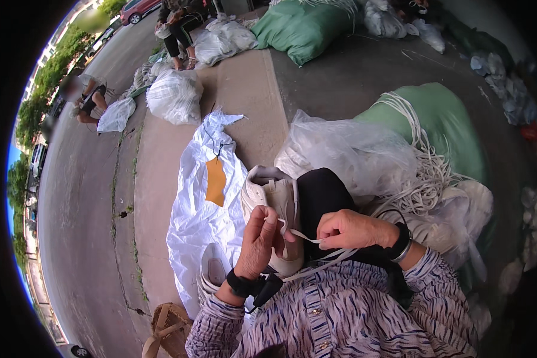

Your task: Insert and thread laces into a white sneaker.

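A cream sneaker (253,194) rests on my lap, its grey collar pointing away from me. My left hand (258,237) is at the shoe's front, thumb and finger pinching a pale shoelace (304,238). To the right, my right hand (353,230) is closed on the same lace, which runs between the two hands. Loose lace also trails below them over my patterned shirt. A second light shoe (213,267) lies by my left wrist, partly covered by my sleeve.
White sheeting (188,230) with a yellow-orange patch (216,182) spreads left of the sneaker. On the right are a clear plastic bag (352,149), a heap of laces (420,191) and a green sack (444,119). Another green sack (301,30) stands farther off. Two people sit beyond, among white bags.
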Motion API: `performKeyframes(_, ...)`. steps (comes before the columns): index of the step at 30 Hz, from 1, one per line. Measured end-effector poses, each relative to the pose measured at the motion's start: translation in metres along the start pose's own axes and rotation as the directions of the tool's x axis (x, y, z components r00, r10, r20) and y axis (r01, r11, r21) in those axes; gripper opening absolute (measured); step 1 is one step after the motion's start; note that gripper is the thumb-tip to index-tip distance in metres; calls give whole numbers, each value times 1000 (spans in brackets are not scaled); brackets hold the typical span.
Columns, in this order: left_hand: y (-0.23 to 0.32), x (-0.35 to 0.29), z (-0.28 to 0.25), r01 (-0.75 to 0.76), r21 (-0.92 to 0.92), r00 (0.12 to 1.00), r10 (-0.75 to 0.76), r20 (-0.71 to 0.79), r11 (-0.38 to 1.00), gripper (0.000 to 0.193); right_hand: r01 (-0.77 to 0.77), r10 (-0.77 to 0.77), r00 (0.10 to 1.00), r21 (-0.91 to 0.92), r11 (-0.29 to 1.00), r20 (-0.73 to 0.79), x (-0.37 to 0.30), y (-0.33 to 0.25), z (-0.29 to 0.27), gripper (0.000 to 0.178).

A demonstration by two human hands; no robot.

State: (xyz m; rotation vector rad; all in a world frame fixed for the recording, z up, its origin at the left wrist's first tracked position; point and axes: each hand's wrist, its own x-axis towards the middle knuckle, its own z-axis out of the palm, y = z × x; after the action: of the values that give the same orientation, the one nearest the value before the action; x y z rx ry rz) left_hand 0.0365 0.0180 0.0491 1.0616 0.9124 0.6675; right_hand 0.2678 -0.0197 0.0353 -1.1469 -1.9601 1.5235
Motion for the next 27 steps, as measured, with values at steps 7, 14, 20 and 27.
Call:
performKeyframes(7,6,-20,-108,-301,-444,870,52,-490,844,23,447,-373,858,872,200,-354,-54,9,-40,31)
performKeyframes(14,54,-147,-373,-461,-218,296,-82,-952,860,40,913,-37,406,407,-18,-913,-210,51,-141,31)
performKeyframes(20,82,-119,-337,-398,-201,380,-39,-924,895,29,851,182,75,158,500,-980,-328,53,-196,43)
performKeyframes(27,36,-216,-443,-330,-148,376,-14,-926,932,21,308,411,-489,288,907,-769,-483,99,-208,45)
